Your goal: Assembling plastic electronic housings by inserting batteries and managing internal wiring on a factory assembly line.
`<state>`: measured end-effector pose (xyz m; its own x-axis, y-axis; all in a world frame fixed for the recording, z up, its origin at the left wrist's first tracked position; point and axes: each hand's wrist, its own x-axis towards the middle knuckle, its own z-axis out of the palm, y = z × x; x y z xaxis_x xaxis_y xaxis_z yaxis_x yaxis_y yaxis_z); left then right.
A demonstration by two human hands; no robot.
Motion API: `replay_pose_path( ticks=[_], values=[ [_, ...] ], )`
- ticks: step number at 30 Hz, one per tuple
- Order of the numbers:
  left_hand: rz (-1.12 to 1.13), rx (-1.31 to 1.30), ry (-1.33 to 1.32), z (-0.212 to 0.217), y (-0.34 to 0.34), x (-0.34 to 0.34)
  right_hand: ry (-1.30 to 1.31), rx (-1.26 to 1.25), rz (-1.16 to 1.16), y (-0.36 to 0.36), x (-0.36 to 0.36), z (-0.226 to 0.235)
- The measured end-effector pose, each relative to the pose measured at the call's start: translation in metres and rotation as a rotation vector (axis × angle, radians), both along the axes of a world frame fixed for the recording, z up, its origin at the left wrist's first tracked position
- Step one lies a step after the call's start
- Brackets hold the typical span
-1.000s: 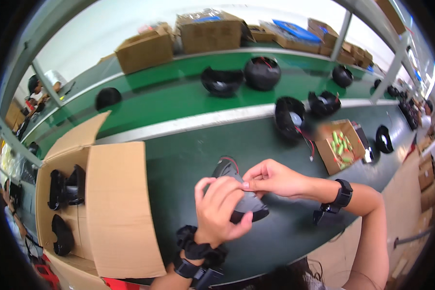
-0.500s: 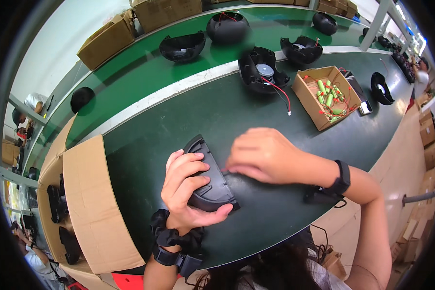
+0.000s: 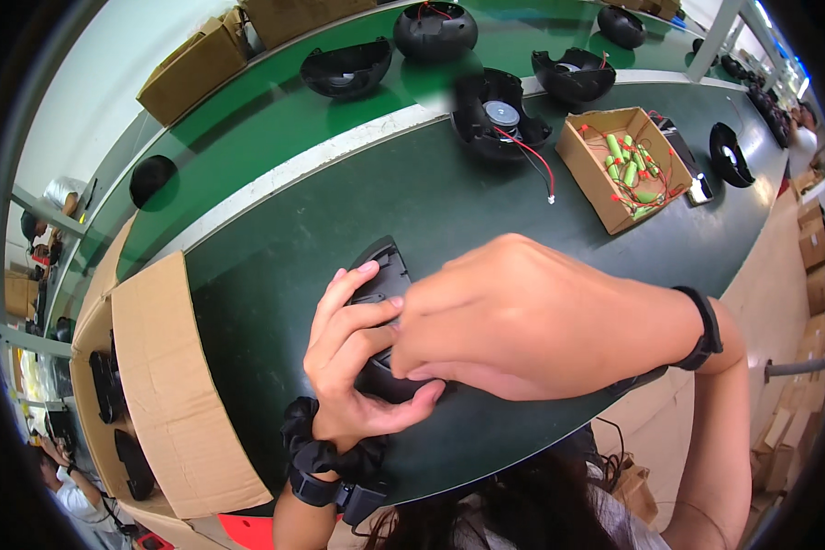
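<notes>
1. Our left hand (image 3: 357, 367) wraps around a black curved plastic part (image 3: 382, 275), fingers curled over its upper face and thumb hooked under its near end, so it grips the piece firmly just above the dark green bench (image 3: 357, 197)
2. Our right hand (image 3: 532, 321) lies over the near half of the same part, knuckles up and fingers bent down onto it; whether it pinches something small or only presses we cannot tell, as the fingertips are hidden
3. We judge the step in hand to be fitting or pressing something into the part while the left hand steadies it
4. The next move seems to call for a steady left-hand hold and careful, even pressure from the right fingers, so the part does not twist
5. Beyond our hands stand an open speaker shell (image 3: 500, 115) with red and black wires, and a small carton of green cells (image 3: 625, 165); to our left is a large cardboard box (image 3: 170, 385) holding more black parts
</notes>
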<state>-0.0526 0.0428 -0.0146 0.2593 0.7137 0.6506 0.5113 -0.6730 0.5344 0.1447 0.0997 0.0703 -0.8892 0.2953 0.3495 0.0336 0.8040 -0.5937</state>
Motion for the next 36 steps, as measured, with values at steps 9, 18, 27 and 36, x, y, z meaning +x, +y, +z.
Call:
replay_pose_path(
  ticks=[9, 18, 27, 36],
  values=[
    [-0.041, -0.237, -0.141, 0.007, -0.017, 0.015, 0.189, -0.265, 0.016, -0.001, 0.011, -0.005],
    [0.023, -0.189, -0.27, 0.001, -0.03, 0.035, -0.158, -0.047, -0.936, 0.092, 0.164, -0.002],
    [0.093, -0.135, -0.34, -0.003, -0.027, 0.032, -0.63, 0.127, -1.128, 0.117, 0.191, -0.063],
    [0.087, -0.13, -0.344, -0.002, -0.025, 0.035, -0.464, 0.143, -1.195, 0.112, 0.201, -0.037]
  ],
)
